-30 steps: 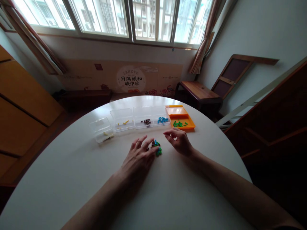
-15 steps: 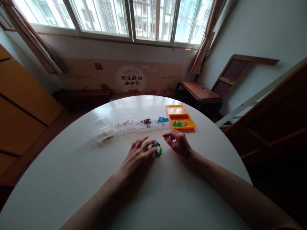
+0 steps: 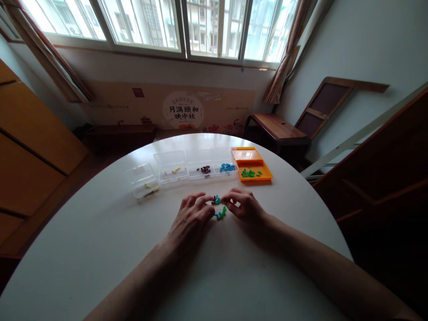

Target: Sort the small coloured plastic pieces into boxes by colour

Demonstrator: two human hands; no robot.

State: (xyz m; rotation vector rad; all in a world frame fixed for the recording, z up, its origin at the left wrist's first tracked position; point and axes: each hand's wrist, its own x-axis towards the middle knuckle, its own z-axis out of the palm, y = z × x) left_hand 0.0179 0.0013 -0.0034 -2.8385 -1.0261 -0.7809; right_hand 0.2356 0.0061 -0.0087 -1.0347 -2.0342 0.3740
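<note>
A small heap of blue, green and dark pieces (image 3: pixel 219 208) lies on the round white table (image 3: pixel 100 240). My left hand (image 3: pixel 191 216) rests on the table just left of the heap, its fingers curled and drawn together with the tips at the pieces. My right hand (image 3: pixel 243 207) comes in from the right, with thumb and fingers pinched at the heap's top edge. What either hand has between its fingertips is too small to make out.
Behind the heap stands a row of open boxes: clear ones with yellow pieces (image 3: pixel 143 182) (image 3: pixel 170 167), dark pieces (image 3: pixel 199 164) and blue pieces (image 3: pixel 226 161), and an orange one (image 3: pixel 254 169) with green pieces. A wooden chair (image 3: pixel 277 129) stands beyond the table's far right edge.
My left hand's fingers went from spread flat to curled at the heap. My right hand moved left and closed in on the heap from the other side.
</note>
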